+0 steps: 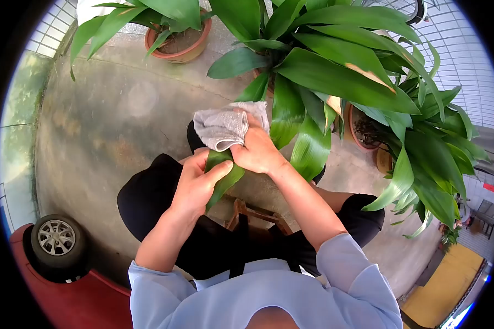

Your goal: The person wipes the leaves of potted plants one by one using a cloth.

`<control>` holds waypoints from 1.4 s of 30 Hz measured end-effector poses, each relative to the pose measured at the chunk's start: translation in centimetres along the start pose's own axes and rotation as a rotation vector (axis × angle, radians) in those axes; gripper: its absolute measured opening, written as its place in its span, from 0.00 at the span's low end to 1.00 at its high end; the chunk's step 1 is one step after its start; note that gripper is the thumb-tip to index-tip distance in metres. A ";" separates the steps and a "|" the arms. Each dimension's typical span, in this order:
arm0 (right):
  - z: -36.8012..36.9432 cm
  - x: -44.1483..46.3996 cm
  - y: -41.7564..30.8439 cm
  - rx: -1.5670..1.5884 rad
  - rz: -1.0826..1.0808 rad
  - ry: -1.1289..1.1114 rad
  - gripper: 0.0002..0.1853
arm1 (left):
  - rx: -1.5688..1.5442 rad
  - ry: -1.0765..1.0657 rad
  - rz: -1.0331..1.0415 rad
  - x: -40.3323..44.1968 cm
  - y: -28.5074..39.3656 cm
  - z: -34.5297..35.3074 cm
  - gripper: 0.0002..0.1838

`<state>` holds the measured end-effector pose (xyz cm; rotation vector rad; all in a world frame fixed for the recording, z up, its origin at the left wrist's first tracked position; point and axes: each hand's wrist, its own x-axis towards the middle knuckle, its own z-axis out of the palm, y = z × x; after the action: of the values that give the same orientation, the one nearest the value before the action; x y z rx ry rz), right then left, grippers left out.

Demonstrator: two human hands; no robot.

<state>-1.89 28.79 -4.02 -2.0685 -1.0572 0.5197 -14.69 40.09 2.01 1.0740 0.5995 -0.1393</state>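
A long green leaf (225,182) stretches toward me from the large potted plant (346,55). My left hand (196,182) is closed on the leaf near its tip, the thumb lying on top. Just beyond it, my right hand (256,148) grips a crumpled light-grey cloth (220,125), which is folded over the leaf and hides part of it. The right fingertips are partly covered by the cloth. Other broad leaves hang down just right of my right hand.
A smaller plant stands in a terracotta pot (180,46) at the upper left. Another potted plant (362,129) is at the right. A wooden stool (258,211) shows between my knees. A red car's wheel (57,241) is at the lower left, on the concrete floor (93,142).
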 end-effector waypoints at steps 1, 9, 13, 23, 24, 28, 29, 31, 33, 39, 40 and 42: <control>0.1 0.8 0.7 -0.052 -0.034 0.054 0.26 | 0.001 0.000 0.004 -0.2 0.5 -0.2 0.09; -1.9 10.6 12.2 -0.011 0.485 0.135 0.35 | -0.050 -0.013 -0.007 -0.8 2.6 0.5 0.06; -1.1 7.6 8.7 0.311 0.387 0.222 0.24 | -0.082 -0.009 -0.006 -0.9 2.6 0.7 0.06; -0.6 -6.8 -6.7 0.889 0.131 0.035 0.23 | -0.189 0.038 0.056 -1.0 0.8 -1.2 0.13; -0.8 -8.1 -7.1 0.984 0.186 0.024 0.23 | -0.214 0.054 0.084 -1.3 1.0 -1.2 0.13; -1.5 -12.5 -6.4 1.578 0.371 -0.040 0.26 | -0.269 0.001 0.118 -1.8 2.0 -1.3 0.13; -1.7 -13.2 -6.5 1.823 0.471 -0.047 0.28 | -0.260 0.030 0.090 -1.9 2.3 -0.9 0.13; -2.5 -13.4 -7.5 1.800 0.587 0.094 0.32 | -0.187 0.005 0.072 -1.7 1.8 -0.8 0.12; -2.3 -13.2 -6.5 2.030 0.663 0.280 0.32 | -0.161 -0.018 0.082 -1.8 2.2 -0.2 0.09; -1.6 -12.3 -3.7 1.995 0.556 0.414 0.29 | -0.037 -0.077 0.105 -1.9 1.9 0.2 0.07; -1.5 -11.8 -4.0 1.998 0.562 0.390 0.28 | -0.053 -0.064 0.072 -2.1 1.8 0.7 0.06; -1.6 -9.9 -5.2 1.861 0.475 0.409 0.27 | 0.116 -0.040 0.170 -2.2 0.9 1.5 0.06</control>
<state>-9.28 22.04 1.19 -0.5711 0.3290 0.7788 -15.60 38.81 4.39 1.2270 0.4663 -0.0474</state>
